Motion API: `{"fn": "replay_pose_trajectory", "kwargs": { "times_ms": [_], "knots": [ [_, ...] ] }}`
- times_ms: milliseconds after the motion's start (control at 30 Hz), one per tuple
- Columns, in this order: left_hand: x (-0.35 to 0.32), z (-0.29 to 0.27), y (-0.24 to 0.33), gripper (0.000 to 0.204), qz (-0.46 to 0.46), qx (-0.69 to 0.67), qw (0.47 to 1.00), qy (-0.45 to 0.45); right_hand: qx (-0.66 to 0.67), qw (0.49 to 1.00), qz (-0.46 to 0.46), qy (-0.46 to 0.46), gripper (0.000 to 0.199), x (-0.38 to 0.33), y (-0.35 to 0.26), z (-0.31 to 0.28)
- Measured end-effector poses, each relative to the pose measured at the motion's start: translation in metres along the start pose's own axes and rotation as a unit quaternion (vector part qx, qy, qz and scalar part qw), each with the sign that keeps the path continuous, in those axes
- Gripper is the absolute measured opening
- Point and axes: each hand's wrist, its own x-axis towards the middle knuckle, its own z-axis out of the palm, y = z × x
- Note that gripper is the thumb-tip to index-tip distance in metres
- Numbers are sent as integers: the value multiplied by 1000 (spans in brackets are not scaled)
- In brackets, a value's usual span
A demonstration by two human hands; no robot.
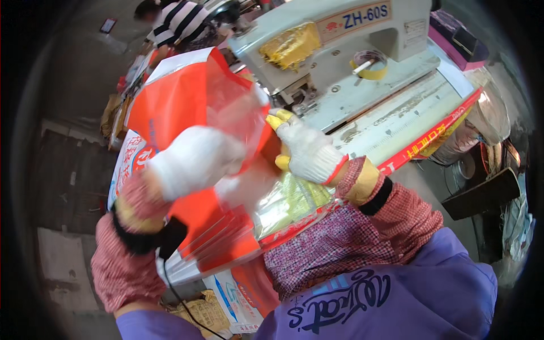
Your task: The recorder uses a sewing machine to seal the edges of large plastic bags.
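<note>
At left, we see the orange bag [175, 96] lying left of the sewing machine [340, 59], its handling apparently unfinished, any seam indiscernible. Over it the left hand [198, 158] blurs; we cannot tell its grip. Nearer, layered sheets [221, 241] seem left to handle. Rightward, the right hand [306, 144] spreads thumb from fingers, fully grasping nothing; the bag's right edge is smeared.
</note>
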Motion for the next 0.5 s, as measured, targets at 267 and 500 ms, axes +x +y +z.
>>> {"fn": "replay_pose_trajectory", "kwargs": {
  "times_ms": [267, 500],
  "knots": [
    [-163, -56, 25, 26, -105, -3, 846, 523, -99, 977, -184, 27, 18, 29, -56, 11],
    [-195, 104, 24, 83, -284, 24, 907, 312, 382, 923, 24, -42, 19, -1, -100, -36]
  ]
}}
